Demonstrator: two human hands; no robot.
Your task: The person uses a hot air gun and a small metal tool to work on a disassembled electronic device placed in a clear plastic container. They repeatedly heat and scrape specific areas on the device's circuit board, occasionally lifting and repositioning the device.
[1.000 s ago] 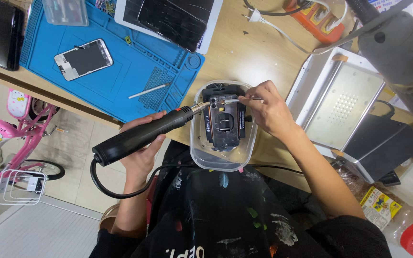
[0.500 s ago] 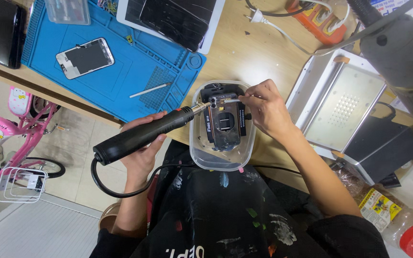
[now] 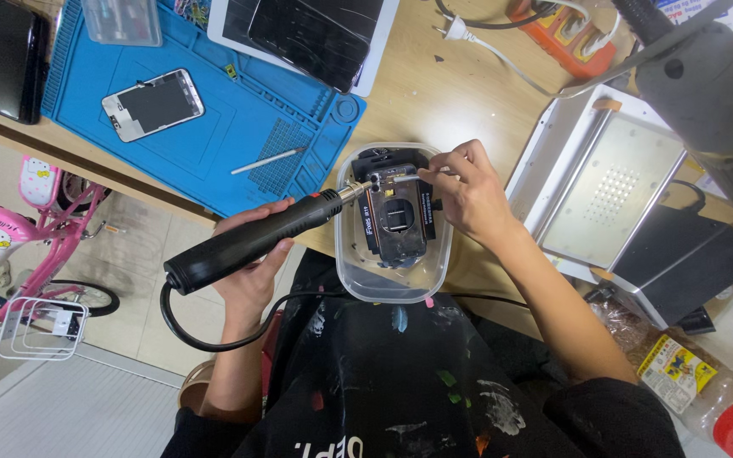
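Home repair bench: blue work mat [image 3: 239,127], heating plate [image 3: 608,191], child's bicycle [image 3: 36,246].

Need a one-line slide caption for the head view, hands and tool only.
Left hand holds a black corded hot-air tool at a black device in a clear tub; right hand pinches tweezers.

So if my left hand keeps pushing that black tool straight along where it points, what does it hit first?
Probably the thin metal piece pinched in your right hand, just above the black device; depth is unclear.
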